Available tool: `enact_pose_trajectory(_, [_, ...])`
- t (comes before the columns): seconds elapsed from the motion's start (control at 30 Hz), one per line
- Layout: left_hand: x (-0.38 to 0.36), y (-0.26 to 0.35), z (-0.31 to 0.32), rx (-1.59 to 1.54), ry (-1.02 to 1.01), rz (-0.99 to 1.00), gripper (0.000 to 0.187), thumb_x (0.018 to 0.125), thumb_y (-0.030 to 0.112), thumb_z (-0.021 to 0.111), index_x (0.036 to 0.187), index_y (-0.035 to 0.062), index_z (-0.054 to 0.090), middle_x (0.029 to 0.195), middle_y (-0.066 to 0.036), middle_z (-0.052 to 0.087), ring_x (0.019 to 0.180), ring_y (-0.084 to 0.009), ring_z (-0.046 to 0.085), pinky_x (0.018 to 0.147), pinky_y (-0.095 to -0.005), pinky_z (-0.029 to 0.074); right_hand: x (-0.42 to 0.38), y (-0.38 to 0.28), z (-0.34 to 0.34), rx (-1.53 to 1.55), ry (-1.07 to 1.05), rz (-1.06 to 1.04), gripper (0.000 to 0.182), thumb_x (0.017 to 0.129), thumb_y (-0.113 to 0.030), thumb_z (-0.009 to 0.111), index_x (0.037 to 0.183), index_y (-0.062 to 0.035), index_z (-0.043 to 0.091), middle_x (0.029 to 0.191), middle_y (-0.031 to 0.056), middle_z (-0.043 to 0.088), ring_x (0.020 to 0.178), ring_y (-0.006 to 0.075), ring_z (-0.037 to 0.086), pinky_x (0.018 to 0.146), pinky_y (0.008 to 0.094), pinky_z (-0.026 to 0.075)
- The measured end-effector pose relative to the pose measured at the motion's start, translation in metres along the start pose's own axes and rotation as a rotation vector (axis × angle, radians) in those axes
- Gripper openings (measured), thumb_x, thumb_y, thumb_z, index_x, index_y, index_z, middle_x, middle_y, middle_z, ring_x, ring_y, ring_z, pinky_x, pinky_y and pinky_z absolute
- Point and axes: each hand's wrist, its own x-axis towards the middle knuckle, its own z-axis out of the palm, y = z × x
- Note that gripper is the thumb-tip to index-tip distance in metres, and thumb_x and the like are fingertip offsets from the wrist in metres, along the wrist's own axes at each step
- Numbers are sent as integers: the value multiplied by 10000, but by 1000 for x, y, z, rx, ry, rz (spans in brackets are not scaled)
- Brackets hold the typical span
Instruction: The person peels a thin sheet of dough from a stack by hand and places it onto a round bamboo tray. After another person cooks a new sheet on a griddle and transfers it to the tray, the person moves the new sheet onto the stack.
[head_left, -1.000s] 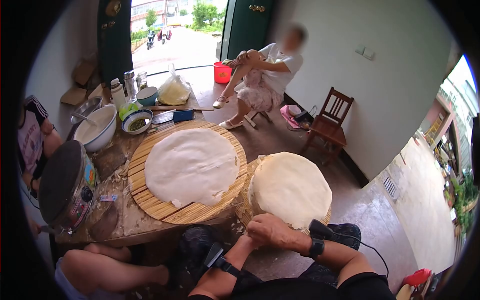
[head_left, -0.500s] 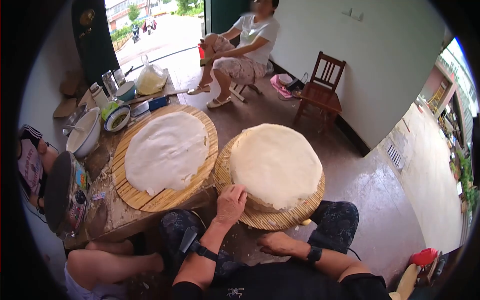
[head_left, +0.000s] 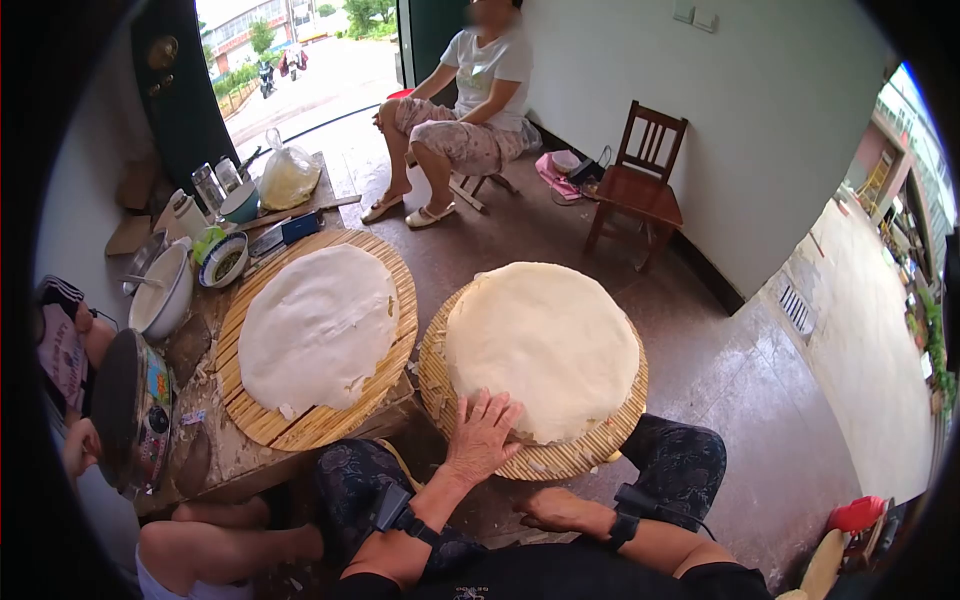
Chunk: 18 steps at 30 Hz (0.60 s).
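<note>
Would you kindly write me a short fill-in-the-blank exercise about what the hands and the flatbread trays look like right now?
1. The left hand lies flat on the near edge of the stack of ____ flatbreads.
2. That stack sits on a round ____ tray resting on the person's lap.
3. The right hand holds ____ and rests by the knee.
4. A second round tray on the table carries a ____ flatbread.

Missing words: white; bamboo; nothing; single

Pale round flatbread stack [head_left: 545,345] lies flat on a round bamboo mat [head_left: 575,460].
</note>
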Motion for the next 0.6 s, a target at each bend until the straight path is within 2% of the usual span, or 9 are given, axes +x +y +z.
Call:
enact_pose_trajectory(0.2, [-7, 0, -1, 20, 39, -11, 732, 689, 368, 746, 1323, 162, 444, 1335, -92, 448, 1285, -343, 349, 1066, -562, 217, 12, 8, 18, -34, -63, 2, 380, 801, -247, 617, 1150, -100, 588, 930, 204, 637, 894, 383, 613, 741, 467, 488])
enact_pose_trajectory(0.27, [-3, 4, -1, 14, 49, 1, 742, 670, 374, 758, 1313, 159, 458, 1339, -96, 444, 1289, -351, 347, 1069, -561, 211, 17, 3, 22, -36, -151, 82, 425, 789, -267, 619, 1185, -118, 583, 960, 204, 643, 915, 381, 613, 758, 474, 490])
enact_pose_trajectory(0.3, [-2, 6, -2, 6, 48, 3, 747, 659, 378, 764, 1306, 155, 466, 1341, -99, 440, 1291, -356, 345, 1070, -560, 207, 15, -9, 13, -59, -163, 102, 428, 789, -261, 615, 1194, -127, 579, 975, 209, 643, 924, 381, 615, 775, 478, 490])
enact_pose_trajectory(0.37, [-2, 7, 0, -15, 68, 23, 751, 646, 400, 767, 1293, 143, 484, 1339, -111, 440, 1296, -364, 340, 1071, -557, 199, 16, 9, 28, -65, -140, 108, 402, 790, -255, 615, 1171, -131, 586, 979, 212, 643, 917, 384, 619, 768, 477, 498])
enact_pose_trajectory(0.43, [-3, 8, -1, -56, 84, -13, 717, 680, 413, 743, 1289, 131, 490, 1333, -128, 442, 1288, -377, 348, 1060, -558, 215, 19, -5, 25, -11, -117, 71, 362, 792, -243, 616, 1135, -131, 594, 960, 205, 646, 896, 382, 625, 740, 472, 509])
enact_pose_trajectory(0.5, [0, 5, -3, -176, 206, -15, 664, 714, 393, 720, 1280, 124, 501, 1316, -147, 455, 1277, -392, 359, 1063, -557, 222, 15, -13, 19, -79, -121, 12, 337, 796, -246, 622, 1109, -127, 594, 944, 194, 648, 881, 374, 630, 720, 469, 514])
enact_pose_trajectory(0.6, [2, -4, -3, -179, 254, -87, 625, 752, 359, 688, 1282, 99, 487, 1309, -169, 454, 1241, -400, 388, 1045, -530, 260, 15, -11, 25, -25, -48, 82, 346, 799, -283, 634, 1101, -120, 591, 936, 181, 651, 874, 368, 634, 711, 470, 514])
